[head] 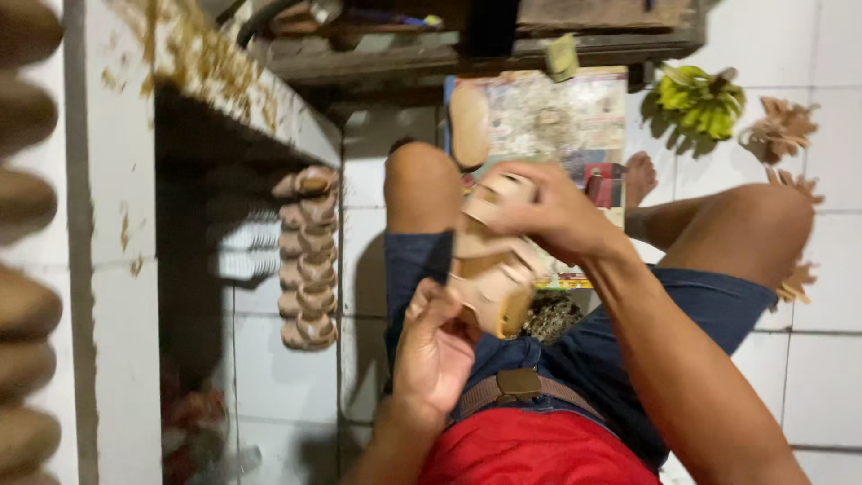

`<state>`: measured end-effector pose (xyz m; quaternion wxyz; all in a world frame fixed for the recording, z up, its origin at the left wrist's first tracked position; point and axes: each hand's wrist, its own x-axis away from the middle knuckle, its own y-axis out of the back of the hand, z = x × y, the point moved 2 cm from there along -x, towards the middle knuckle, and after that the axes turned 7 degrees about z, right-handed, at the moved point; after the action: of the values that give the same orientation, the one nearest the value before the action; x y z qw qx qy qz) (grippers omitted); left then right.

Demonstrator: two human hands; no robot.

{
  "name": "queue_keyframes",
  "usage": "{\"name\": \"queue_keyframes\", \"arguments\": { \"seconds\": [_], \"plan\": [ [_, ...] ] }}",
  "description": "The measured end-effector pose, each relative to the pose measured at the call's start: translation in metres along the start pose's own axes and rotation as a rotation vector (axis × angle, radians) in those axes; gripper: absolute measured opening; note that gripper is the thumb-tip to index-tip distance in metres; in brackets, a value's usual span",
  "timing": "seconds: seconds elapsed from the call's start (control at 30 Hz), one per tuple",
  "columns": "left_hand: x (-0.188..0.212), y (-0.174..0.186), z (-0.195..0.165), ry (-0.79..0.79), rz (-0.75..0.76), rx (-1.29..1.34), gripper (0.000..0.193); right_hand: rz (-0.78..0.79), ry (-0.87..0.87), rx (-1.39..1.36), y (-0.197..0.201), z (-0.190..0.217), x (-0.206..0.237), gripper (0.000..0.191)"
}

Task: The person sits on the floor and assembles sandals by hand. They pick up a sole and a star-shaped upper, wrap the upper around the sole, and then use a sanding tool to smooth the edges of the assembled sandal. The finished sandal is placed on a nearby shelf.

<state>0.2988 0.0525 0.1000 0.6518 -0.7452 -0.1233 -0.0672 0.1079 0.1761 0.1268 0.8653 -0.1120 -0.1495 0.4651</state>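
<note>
I sit on a white tiled floor with a tan wooden sandal sole (489, 278) held over my lap. My right hand (539, 211) grips its far end from above. My left hand (435, 346) holds the near end from below, fingers curled around its edge. The picture is blurred by motion. Another flat tan sole (469, 126) lies on a sheet of printed paper (557, 117) spread on the floor beyond my knees.
A stack of tan wooden soles (307, 256) stands by a white tiled bench (224, 85) at left. More rounded soles (22, 224) line the far left edge. A bunch of green bananas (700, 99) and brown cut-out scraps (779, 128) lie on the tiles at right.
</note>
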Motion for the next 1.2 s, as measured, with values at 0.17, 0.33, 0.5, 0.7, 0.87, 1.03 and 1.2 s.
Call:
{"name": "queue_keyframes", "arguments": {
  "seconds": [0.17,0.33,0.5,0.7,0.87,1.03,1.2],
  "plan": [
    [0.004,-0.062,0.015,0.12,-0.102,-0.072,0.062,-0.159,-0.298,-0.109,0.017,-0.014,-0.03,0.041],
    [0.0,-0.104,0.027,0.15,0.061,0.02,0.061,-0.106,-0.537,-0.225,0.025,-0.025,-0.025,0.039],
    [0.003,-0.107,0.034,0.181,0.102,0.09,0.06,-0.084,-0.542,-0.296,0.029,-0.029,-0.017,0.036],
    [0.005,-0.101,0.037,0.238,0.023,0.062,0.061,-0.172,-0.503,-0.053,0.032,-0.012,0.0,0.04],
    [0.006,-0.084,0.042,0.289,-0.151,-0.018,0.062,-0.288,-0.405,0.277,0.019,0.026,0.019,0.041],
    [0.007,-0.059,0.046,0.311,-0.171,-0.07,0.056,-0.328,-0.295,0.584,-0.005,0.059,0.032,0.047],
    [0.005,-0.045,0.05,0.327,-0.045,0.005,0.044,-0.405,-0.168,0.968,-0.026,0.073,0.048,0.054]
  ]
}}
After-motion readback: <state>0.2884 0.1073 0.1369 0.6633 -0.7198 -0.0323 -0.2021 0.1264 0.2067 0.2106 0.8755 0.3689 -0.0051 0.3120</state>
